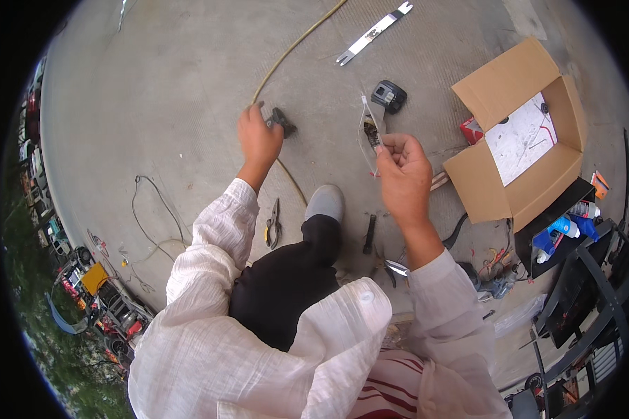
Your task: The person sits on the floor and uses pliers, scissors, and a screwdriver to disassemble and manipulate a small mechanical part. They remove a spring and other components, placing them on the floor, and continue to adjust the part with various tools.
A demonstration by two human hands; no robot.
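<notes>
My left hand (260,142) is closed around one end of a small black part (282,123), low over the concrete floor. Its exact kind is hard to make out. Between the thumb and fingers of my right hand (404,167) is a clear zip bag (364,115) with small dark and brassy pieces inside. Just beyond the bag lies a black battery pack or charger-like block (389,96). A yellow-handled pair of pliers (273,225) rests on the floor below my left hand, beside my grey shoe (326,202).
An open cardboard box (546,188) with a white sheet inside stands at the right, near spray cans (565,227) and a black metal frame (594,272). A yellowish hose (286,52) crosses the floor. A silver bar (374,33) lies farther off. Tools and clutter line the left edge.
</notes>
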